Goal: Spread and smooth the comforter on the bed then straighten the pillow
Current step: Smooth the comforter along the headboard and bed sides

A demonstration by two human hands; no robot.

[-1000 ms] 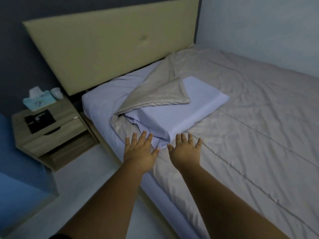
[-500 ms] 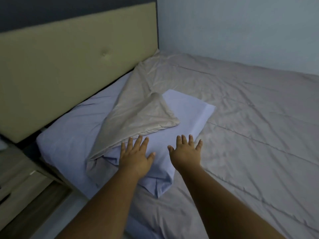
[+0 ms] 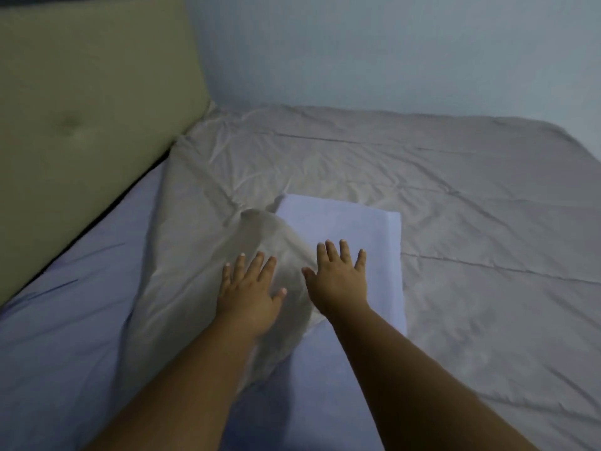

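Observation:
The grey-beige comforter (image 3: 455, 222) covers most of the bed, and one corner of it lies folded back over the lavender pillow (image 3: 344, 222). My left hand (image 3: 250, 291) is above that folded corner with fingers straight and spread. My right hand (image 3: 338, 281) is beside it, fingers straight, over the edge where the folded comforter meets the pillow. Both palms face down; whether they touch the fabric cannot be told. Neither hand holds anything. The near part of the pillow is hidden by my forearms.
The lavender fitted sheet (image 3: 65, 320) is bare on the left near the olive padded headboard (image 3: 81, 109). A pale wall (image 3: 390, 43) runs along the far side of the bed.
The view has moved closer and rightward; the nightstand has left the frame. Both hands have advanced from the pillow's near edge onto the folded comforter corner and pillow top.

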